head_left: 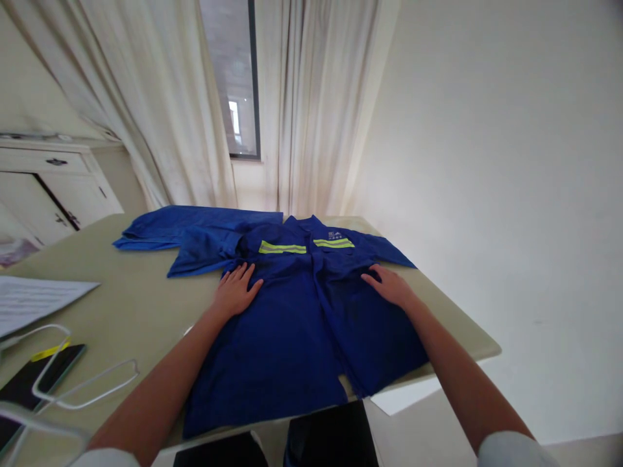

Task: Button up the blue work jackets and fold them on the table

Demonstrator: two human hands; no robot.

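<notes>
A dark blue work jacket (277,337) lies spread front side up on the table, its collar at the far side and its hem at the near edge. Yellow-green reflective strips cross both chest sides, and small white print shows above the right one. My left hand (237,288) rests on the jacket's left side below the sleeve, fingers spread. On the other side, my right hand (388,284) touches the cloth under the chest strip, its fingers slightly bent and apart. Behind the left sleeve lies a folded blue garment (160,224).
The pale green table (141,292) has its right edge near a white wall (496,194). At the left are printed paper (39,298), a dark phone-like device (46,379) and a white cable (92,395). Curtains (321,117) and a cabinet (63,175) stand behind.
</notes>
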